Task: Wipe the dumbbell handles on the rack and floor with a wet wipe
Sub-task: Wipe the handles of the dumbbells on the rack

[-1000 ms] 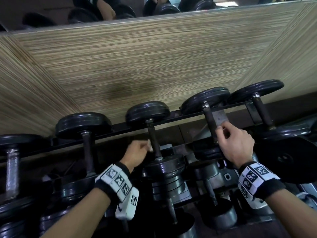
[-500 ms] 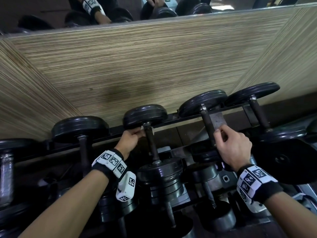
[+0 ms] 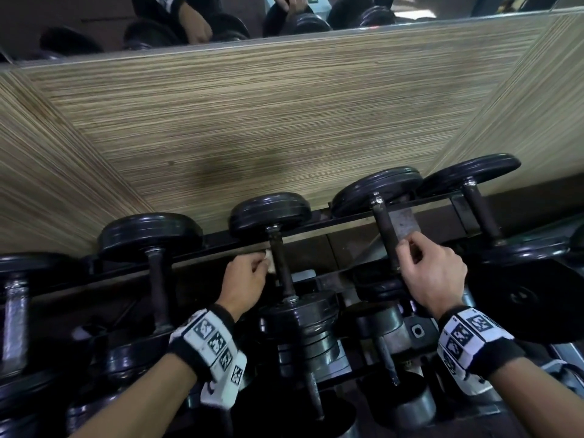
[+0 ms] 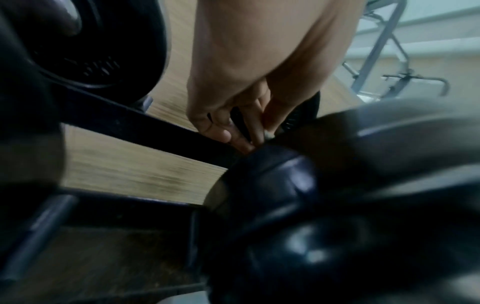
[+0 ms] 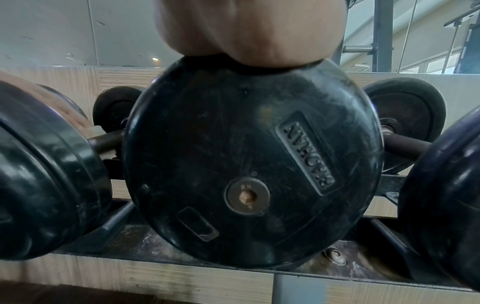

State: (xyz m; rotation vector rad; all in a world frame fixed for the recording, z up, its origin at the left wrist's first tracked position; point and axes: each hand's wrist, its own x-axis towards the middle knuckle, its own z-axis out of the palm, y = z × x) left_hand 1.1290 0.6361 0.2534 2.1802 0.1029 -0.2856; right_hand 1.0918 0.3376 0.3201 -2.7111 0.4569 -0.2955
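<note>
Black dumbbells lie in a row on a dark rack (image 3: 347,221). My left hand (image 3: 265,263) presses a white wet wipe (image 3: 269,255) against the dark handle (image 3: 284,279) of the middle dumbbell, about halfway along it. In the left wrist view the fingers (image 4: 241,131) curl at that handle, and a scrap of the wipe (image 4: 269,134) shows. My right hand (image 3: 407,251) grips the handle (image 3: 384,226) of the dumbbell to the right. In the right wrist view that dumbbell's near plate (image 5: 249,160) hides the fingers; only the palm (image 5: 249,30) shows.
More dumbbells sit on the same tier at the left (image 3: 158,279), far left (image 3: 14,311) and far right (image 3: 480,213). A lower tier holds others (image 3: 388,358). A wood-grain wall panel (image 3: 284,121) rises close behind the rack, with a mirror (image 3: 410,7) above.
My left hand slid the wipe up the handle to the far plate, then back toward me to mid-handle. The right hand has stayed on its handle.
</note>
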